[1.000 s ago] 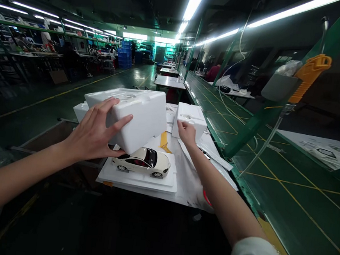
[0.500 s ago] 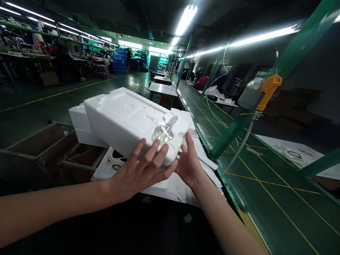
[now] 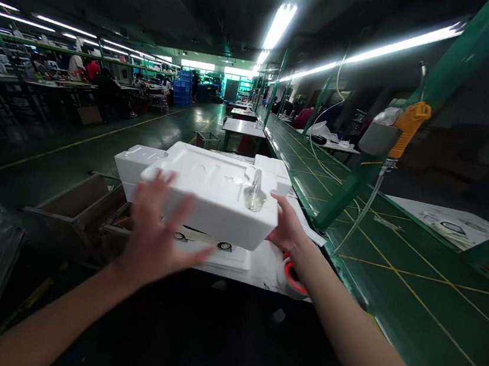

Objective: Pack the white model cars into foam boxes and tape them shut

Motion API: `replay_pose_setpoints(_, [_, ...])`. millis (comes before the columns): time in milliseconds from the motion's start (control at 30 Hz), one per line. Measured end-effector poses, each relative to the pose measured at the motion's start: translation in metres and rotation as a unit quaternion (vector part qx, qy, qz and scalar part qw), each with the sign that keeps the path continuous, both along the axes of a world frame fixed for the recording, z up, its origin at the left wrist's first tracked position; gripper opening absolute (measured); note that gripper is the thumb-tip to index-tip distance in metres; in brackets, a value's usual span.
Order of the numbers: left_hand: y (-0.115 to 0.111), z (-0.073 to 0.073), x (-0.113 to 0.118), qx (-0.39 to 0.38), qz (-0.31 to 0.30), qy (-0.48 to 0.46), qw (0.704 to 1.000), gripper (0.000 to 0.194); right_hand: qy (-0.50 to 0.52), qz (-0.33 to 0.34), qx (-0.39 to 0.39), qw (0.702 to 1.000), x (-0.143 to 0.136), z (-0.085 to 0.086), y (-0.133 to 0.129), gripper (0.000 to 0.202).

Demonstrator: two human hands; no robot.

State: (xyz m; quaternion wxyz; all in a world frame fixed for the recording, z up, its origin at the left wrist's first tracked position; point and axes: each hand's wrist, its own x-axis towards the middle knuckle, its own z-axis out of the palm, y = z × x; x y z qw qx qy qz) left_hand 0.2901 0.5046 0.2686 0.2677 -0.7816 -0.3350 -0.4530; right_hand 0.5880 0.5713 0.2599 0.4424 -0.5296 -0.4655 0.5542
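A white foam block [image 3: 207,193] is held above the table, with a clear plastic packet [image 3: 255,193] in a recess near its right end. My right hand [image 3: 286,224] grips the block's right end. Blurred by motion, my left hand [image 3: 155,234] has its fingers spread in front of the block's left part. Below the block, a white model car [image 3: 202,239] shows its wheels; the block hides its top. The car sits on a white foam piece [image 3: 235,259] on the table.
Another foam block [image 3: 134,160] stands behind at the left, one more [image 3: 273,166] behind at the right. A red-rimmed tape roll [image 3: 294,278] lies by my right wrist. The green conveyor [image 3: 396,255] runs along the right; a yellow-handled tool [image 3: 411,129] hangs from its post. Metal-framed bins [image 3: 76,204] stand left.
The foam block has turned and now lies more squarely across my view. My left hand has moved left from the packet's end and spread its fingers. The tape roll's red rim now shows.
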Motion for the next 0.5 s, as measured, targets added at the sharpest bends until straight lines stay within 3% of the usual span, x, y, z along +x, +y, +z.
replay_pose_setpoints(67, [0.016, -0.008, -0.042, -0.071, 0.03, -0.147, 0.986, 0.11, 0.063, 0.002, -0.057, 0.996, 0.013, 0.001, 0.002, 0.067])
replay_pose_setpoints(100, [0.026, -0.018, -0.06, -0.154, 0.023, -0.218, 0.964, 0.107, 0.092, 0.002, -0.084, 0.992, 0.017, 0.0, 0.002, 0.067])
replay_pose_setpoints(200, [0.052, -0.061, -0.091, -0.414, -0.037, -0.352, 0.838, 0.102, 0.091, 0.015, -0.113, 0.989, 0.024, -0.01, 0.005, 0.067])
replay_pose_setpoints(267, [0.061, -0.09, -0.093, -0.504, -0.068, -0.367, 0.778, 0.101, 0.066, 0.027, -0.119, 0.99, 0.022, -0.02, 0.007, 0.067])
replay_pose_setpoints(367, [0.062, -0.118, -0.085, -0.537, -0.048, -0.377, 0.753, 0.092, 0.029, 0.031, -0.128, 0.991, 0.015, -0.037, 0.011, 0.062])
replay_pose_setpoints(500, [0.058, -0.13, -0.076, -0.529, -0.008, -0.4, 0.749, 0.089, 0.012, 0.032, -0.136, 0.99, 0.009, -0.051, 0.011, 0.06])
